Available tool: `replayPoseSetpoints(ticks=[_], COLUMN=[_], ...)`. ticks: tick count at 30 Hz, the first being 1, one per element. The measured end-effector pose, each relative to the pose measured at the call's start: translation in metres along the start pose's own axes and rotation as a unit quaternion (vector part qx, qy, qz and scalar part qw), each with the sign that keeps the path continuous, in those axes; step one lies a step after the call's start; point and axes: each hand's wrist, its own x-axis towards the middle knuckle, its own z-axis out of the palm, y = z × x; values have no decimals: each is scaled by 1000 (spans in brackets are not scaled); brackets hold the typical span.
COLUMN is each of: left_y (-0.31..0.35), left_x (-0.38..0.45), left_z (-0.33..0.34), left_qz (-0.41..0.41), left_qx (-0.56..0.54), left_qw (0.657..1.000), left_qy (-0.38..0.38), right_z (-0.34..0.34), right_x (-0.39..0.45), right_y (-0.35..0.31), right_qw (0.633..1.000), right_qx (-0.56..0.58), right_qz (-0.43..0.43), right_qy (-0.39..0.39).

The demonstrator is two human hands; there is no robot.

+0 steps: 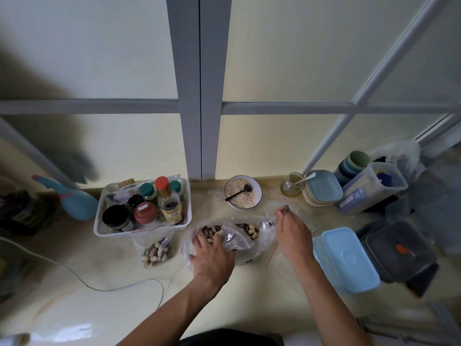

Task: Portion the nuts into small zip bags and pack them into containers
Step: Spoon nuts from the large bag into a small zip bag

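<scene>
A large clear plastic bag of mixed nuts lies open on the pale counter in front of me. My left hand reaches into its mouth, fingers curled among the nuts and over the plastic. My right hand is raised to the right of the bag and pinches a small dark nut at its fingertips. A small zip bag holding nuts lies to the left. A light blue lidded container sits at the right, a dark lidded container beyond it.
A white basket of jars and bottles stands at back left. A bowl of oats with a black spoon is behind the nut bag. A glass jar, stacked plates and a clear box fill the back right. A white cable crosses the counter.
</scene>
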Motion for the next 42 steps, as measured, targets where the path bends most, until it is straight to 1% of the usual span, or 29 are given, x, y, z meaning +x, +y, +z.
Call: replayPoseSetpoints(ticks=[2, 4, 7, 9, 12, 15, 17, 19, 20, 22, 23, 25, 28, 30, 31, 33, 35, 39, 42], left_y=[1, 1, -2, -3, -2, -2, -5, -10, -13, -18, -21, -24, -24, -24, -24, -25, -26, -34, -37], left_x=[-1, -1, -2, -3, -4, -3, -1, 1, 1, 3, 4, 5, 9, 14, 17, 20, 20, 22, 24], left_z=[0, 2, 6, 7, 8, 15, 20, 25, 27, 31, 34, 38, 39, 40, 40, 39, 36, 39, 42], left_qz=[-2, -6, -6, -7, -11, -8, -12, -15, -15, -11, -7, 7, 39, 58, 65, 71, 62, 45, 31], left_qx=[2, -5, -11, -13, -9, -8, -1, 13, 19, 28, 32, 50, 66, 35, 8, -59, -98, -113, -115], left_qw=[1000, 1000, 999, 999, 999, 999, 999, 998, 998, 997, 997, 997, 997, 997, 997, 996, 993, 993, 993], left_qy=[-4, -16, -32, -35, -32, -39, -50, -59, -63, -69, -68, -50, -2, 23, 27, 18, 2, 7, 0], right_z=[4, 10, 20, 29, 42, 50, 55, 61, 63, 62, 60, 57, 61, 63, 63, 60, 58, 52, 45], right_x=[-3, -9, -20, -28, -38, -45, -48, -49, -49, -47, -46, -46, -49, -51, -52, -53, -51, -45, -39], right_y=[-4, -10, -19, -27, -41, -55, -59, -59, -58, -52, -49, -43, -34, -30, -29, -29, -27, -21, -14], right_qw=[1000, 999, 994, 993, 994, 990, 987, 985, 984, 973, 956, 904, 838, 791, 777, 765, 762, 760, 780], right_qx=[6, 36, 93, 71, 44, 49, 67, 118, 147, 226, 282, 391, 490, 548, 563, 575, 579, 587, 563], right_qz=[4, -11, -59, -89, -97, -133, -142, -120, -95, -8, 46, 130, 197, 229, 237, 246, 254, 262, 265], right_qy=[21, 37, 5, -11, 10, -6, -22, -24, -20, -36, -60, -111, -137, -149, -155, -154, -138, -98, -60])
